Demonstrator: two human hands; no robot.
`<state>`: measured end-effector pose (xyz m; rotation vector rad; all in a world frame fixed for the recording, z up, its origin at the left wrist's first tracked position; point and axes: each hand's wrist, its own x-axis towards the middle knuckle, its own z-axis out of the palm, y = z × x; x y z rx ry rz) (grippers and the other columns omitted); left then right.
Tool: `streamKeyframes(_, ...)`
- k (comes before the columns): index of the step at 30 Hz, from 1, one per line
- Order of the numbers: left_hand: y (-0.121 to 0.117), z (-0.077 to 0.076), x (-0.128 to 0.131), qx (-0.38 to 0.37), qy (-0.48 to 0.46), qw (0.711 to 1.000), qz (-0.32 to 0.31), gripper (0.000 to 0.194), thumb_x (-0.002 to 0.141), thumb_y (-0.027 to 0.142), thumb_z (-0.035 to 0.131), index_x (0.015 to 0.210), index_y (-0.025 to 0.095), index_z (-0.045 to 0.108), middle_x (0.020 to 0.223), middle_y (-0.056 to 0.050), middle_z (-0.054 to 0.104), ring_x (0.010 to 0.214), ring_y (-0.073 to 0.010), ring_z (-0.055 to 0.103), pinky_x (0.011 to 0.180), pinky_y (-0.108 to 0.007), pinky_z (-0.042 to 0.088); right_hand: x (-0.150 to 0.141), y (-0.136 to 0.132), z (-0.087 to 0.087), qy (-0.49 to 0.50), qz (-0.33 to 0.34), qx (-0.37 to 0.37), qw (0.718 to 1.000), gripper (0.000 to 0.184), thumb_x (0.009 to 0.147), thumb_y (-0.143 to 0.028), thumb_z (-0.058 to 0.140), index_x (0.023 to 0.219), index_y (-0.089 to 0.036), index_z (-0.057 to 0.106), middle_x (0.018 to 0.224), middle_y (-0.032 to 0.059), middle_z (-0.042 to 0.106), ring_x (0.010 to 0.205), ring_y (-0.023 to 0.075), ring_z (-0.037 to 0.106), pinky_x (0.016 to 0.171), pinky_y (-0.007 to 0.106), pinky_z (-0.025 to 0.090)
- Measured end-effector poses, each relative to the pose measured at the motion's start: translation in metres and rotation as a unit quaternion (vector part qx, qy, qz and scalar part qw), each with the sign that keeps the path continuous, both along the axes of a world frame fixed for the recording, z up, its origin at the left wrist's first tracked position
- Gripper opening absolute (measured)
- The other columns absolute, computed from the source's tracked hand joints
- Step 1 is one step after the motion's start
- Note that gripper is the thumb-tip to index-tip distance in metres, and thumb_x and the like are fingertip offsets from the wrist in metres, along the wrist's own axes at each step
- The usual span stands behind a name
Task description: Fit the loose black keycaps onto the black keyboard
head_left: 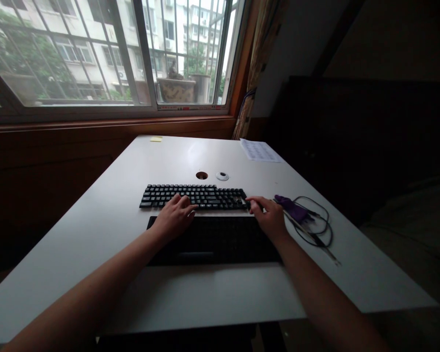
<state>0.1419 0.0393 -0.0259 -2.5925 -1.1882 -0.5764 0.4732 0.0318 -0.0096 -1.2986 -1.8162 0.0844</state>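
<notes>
A black keyboard key section with rows of keycaps lies across the desk. A lighter gap shows among the keys near its right end. My left hand rests palm down on its lower left part, fingers bent and slightly apart over the keys. At the right end is my right hand, its thumb and index finger drawn together by the corner keys; whatever is between them is too small to make out. Nearer to me lies a flat black keyboard-sized panel, partly under both wrists.
Right of my right hand lie a purple cloth, a looped dark cable and a thin rod-like tool. Behind the keys are a round desk hole and a white ring cover. Printed paper and a yellow note lie farther back.
</notes>
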Motion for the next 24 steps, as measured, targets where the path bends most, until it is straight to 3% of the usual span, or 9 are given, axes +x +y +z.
streamKeyframes(7,-0.0019,0.0023,0.0004,-0.003,-0.009,1.0,-0.012,0.023,0.097,0.024,0.056,0.114,0.022,0.071,0.105,-0.008,0.062,0.1,-0.0256,0.05,0.094,-0.04,0.046,0.002,0.0005,-0.0013,0.005,-0.004,-0.007,1.0,0.024,0.094,-0.028,0.054,0.1,-0.022,0.076,0.067,-0.0012,0.07,0.062,0.017,0.064,0.066,0.028,0.048)
streamKeyframes(24,-0.0003,0.0014,-0.0015,-0.028,-0.028,0.999,-0.019,0.022,0.097,0.022,0.056,0.113,0.021,0.072,0.104,-0.008,0.064,0.099,-0.0247,0.051,0.092,-0.04,0.049,0.0015,-0.0022,0.0024,0.012,0.01,-0.014,1.0,0.024,0.094,-0.027,0.053,0.101,-0.021,0.075,0.066,-0.0017,0.069,0.061,0.0156,0.064,0.062,0.025,0.048)
